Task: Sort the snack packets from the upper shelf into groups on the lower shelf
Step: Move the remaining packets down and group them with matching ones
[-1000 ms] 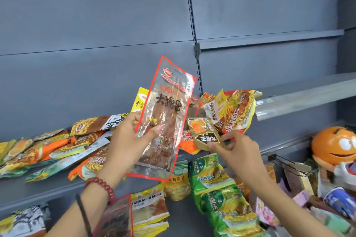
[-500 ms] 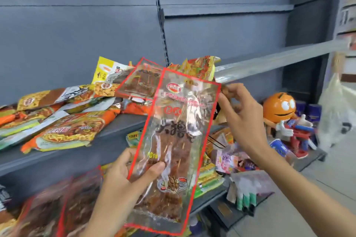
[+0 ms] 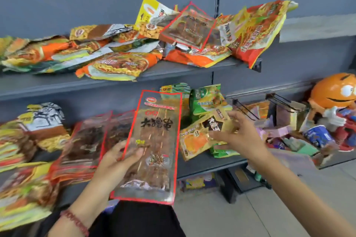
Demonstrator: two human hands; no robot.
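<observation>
Two hands: the left hand [image 3: 123, 159] grips a red-edged skewer packet [image 3: 154, 146] before the lower shelf's [image 3: 208, 164] bare front edge. At 3 o'clock, the right hand [image 3: 238, 136], fingers spread, touches an orange packet [image 3: 194, 138].

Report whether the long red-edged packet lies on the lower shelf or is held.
Held: the left hand grips the red-edged packet upright, in front of the lower shelf.

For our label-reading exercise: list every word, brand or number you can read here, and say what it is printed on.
"大" and "串": large black characters on the clear red-edged skewer packet in the left hand; the character between is blurred.
Print on the other snack packets: too blurred to read.
</observation>
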